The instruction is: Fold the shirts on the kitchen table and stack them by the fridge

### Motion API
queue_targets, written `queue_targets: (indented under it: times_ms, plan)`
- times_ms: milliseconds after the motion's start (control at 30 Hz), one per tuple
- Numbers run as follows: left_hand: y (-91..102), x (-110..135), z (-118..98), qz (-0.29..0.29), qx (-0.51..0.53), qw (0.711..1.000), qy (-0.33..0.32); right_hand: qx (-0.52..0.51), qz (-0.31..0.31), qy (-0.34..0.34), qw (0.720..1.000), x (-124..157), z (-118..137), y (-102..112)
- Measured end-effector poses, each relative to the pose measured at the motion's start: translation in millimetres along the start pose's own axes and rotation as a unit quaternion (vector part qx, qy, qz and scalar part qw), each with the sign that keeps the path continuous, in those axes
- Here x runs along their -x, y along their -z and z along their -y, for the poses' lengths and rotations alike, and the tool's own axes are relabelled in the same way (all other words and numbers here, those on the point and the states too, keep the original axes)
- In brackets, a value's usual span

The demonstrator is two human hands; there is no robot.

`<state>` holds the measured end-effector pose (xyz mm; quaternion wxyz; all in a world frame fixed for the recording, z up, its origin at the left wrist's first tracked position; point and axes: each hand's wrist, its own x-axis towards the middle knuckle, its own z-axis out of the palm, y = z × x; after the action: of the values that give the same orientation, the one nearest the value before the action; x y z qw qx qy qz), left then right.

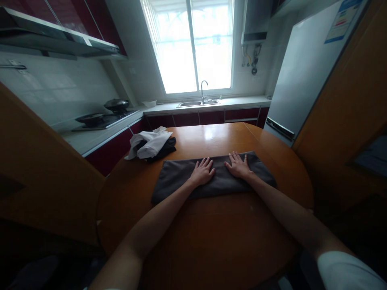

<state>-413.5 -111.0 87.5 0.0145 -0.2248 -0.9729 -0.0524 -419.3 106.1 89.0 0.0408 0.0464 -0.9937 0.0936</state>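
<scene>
A dark grey cloth (172,179), folded into a long strip, lies across the round wooden table (211,237). My left hand (203,170) rests flat on the middle of the cloth with its fingers spread. Just to the right, my right hand (237,164) also lies flat on it, fingers stretched out. Neither hand holds anything.
A heap of white and black clothing (151,145) lies on the table's far left. Beyond are a counter with a hob and pans (104,114), a sink (198,102) under the window, and a fridge (302,76) at the right.
</scene>
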Motion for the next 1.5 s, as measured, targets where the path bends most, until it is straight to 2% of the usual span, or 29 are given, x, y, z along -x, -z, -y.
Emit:
queue_targets:
  times_ms: [67,233,400,533,700,767,867,967,1033,1133,1233,1367,1500]
  plan:
    - [0.3,0,0,0.003,0.0,1.0,0.001,-0.003,0.0,-0.011,1.0,-3,-9,1]
    - [-0.5,1,0,0.001,0.009,1.0,-0.003,-0.013,-0.082,-0.053,0.995,-9,-32,5]
    - [1.8,3,-1,-0.004,0.01,1.0,-0.005,-0.018,-0.037,-0.095,0.995,-14,-49,2]
    - [4.8,5,-3,0.0,0.013,1.0,0.0,-0.018,-0.096,-0.079,0.992,-15,-46,-1]
    - [6.3,8,-6,-0.004,0.019,1.0,-0.002,-0.017,-0.036,-0.084,0.996,-13,-44,-4]
    - [8.7,9,-7,-0.039,0.012,0.999,-0.006,-0.016,-0.064,-0.08,0.995,-11,-40,-2]
    - [15.1,9,-5,-0.116,-0.007,0.993,-0.003,-0.014,-0.139,-0.042,0.989,-4,-23,5]
    - [17.9,9,3,-0.132,-0.011,0.99,0.038,-0.012,-0.173,0.013,0.985,4,-1,6]
    - [14.2,9,9,-0.098,-0.007,0.993,0.068,-0.014,-0.149,0.036,0.988,7,11,1]
    - [4.5,9,15,-0.042,-0.001,0.995,0.086,-0.019,-0.06,0.046,0.997,8,17,-10]
    - [2.3,9,14,-0.033,-0.001,0.996,0.087,-0.023,-0.016,0.044,0.999,6,15,-16]
    - [23.0,11,16,-0.028,0.012,0.996,0.084,-0.018,-0.023,0.044,0.999,4,12,-17]
    - [46.8,27,43,-0.037,0.017,0.993,0.113,-0.016,-0.024,0.043,0.999,3,12,-20]
